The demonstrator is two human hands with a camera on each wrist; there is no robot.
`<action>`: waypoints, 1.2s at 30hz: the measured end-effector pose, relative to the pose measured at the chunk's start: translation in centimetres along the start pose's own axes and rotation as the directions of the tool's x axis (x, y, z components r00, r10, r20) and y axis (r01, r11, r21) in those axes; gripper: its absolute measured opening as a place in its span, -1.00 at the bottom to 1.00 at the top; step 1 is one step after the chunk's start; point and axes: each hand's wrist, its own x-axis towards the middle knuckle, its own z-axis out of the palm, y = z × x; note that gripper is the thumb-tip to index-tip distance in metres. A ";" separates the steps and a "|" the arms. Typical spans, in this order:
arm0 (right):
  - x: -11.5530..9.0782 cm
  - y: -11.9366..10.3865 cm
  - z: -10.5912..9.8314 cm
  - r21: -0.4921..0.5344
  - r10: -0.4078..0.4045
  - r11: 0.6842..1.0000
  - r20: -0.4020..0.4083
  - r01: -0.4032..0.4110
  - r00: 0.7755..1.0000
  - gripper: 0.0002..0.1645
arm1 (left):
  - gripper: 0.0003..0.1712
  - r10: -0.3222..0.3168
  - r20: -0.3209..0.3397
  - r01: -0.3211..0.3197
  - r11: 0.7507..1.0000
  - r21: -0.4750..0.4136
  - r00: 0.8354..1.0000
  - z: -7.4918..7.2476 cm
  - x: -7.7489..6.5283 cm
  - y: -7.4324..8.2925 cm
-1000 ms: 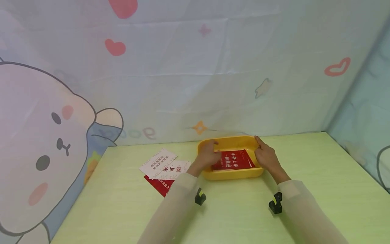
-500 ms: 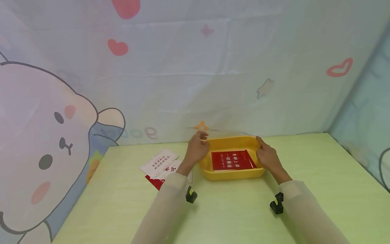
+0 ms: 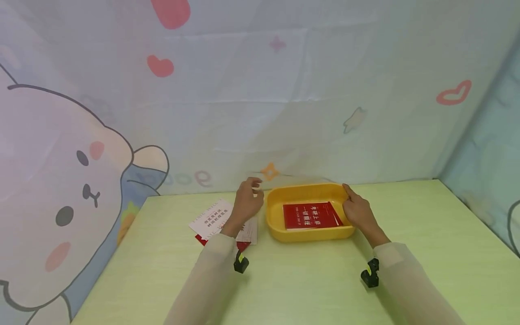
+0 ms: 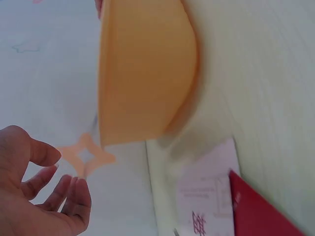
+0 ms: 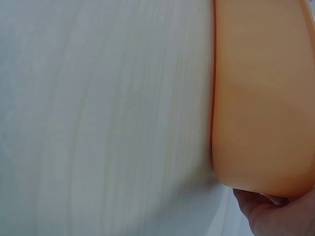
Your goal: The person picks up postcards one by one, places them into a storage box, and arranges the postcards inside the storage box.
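Observation:
A yellow plastic tray (image 3: pixel 313 235) stands near the back of the table, with red printed cards (image 3: pixel 302 215) lying in it. My right hand (image 3: pixel 358 211) grips the tray's right end at the rim. In the right wrist view, the fingers of that hand (image 5: pixel 283 216) reach around the far corner of the tray wall (image 5: pixel 266 98). My left hand (image 3: pixel 246 202) is over the table left of the tray, partly covering a loose pile of cards. Its fingers and thumb (image 4: pixel 47 156) are loosely bent and apart, with nothing between them.
White printed cards (image 3: pixel 211 220) overlap a red card (image 3: pixel 243 246) left of the tray, near the table's back edge. A cloth backdrop (image 3: pixel 284 90) with a cartoon bear hangs right behind the table (image 3: pixel 308 289). A dark cable (image 3: pixel 513 230) shows at the far right.
My left hand has come out of the tray and moved left over the cards outside it. My right hand stays on the tray's right end, and the tray stays about in place.

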 end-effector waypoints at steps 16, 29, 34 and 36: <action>-0.2 -0.1 0.1 -0.009 0.004 1.000 0.014 -0.004 1.000 -0.27 | -0.55 -0.103 -0.046 0.108 0.986 0.126 0.994 -3.0 -1.2 -4.1; 0.0 0.0 -0.1 -0.005 0.010 1.000 0.022 -0.010 1.000 -0.24 | -0.38 -0.279 -0.073 0.287 0.905 0.313 0.958 -5.9 -2.6 -6.7; 0.1 0.0 0.0 -0.004 0.020 1.000 0.028 -0.020 0.999 -0.24 | -0.30 -0.345 -0.072 0.348 0.870 0.350 0.936 -6.8 -3.3 -7.7; 0.1 0.1 -0.1 -0.012 0.015 1.000 0.022 -0.014 1.000 -0.25 | -0.26 -0.364 -0.064 0.362 0.859 0.362 0.929 -7.1 -3.5 -7.9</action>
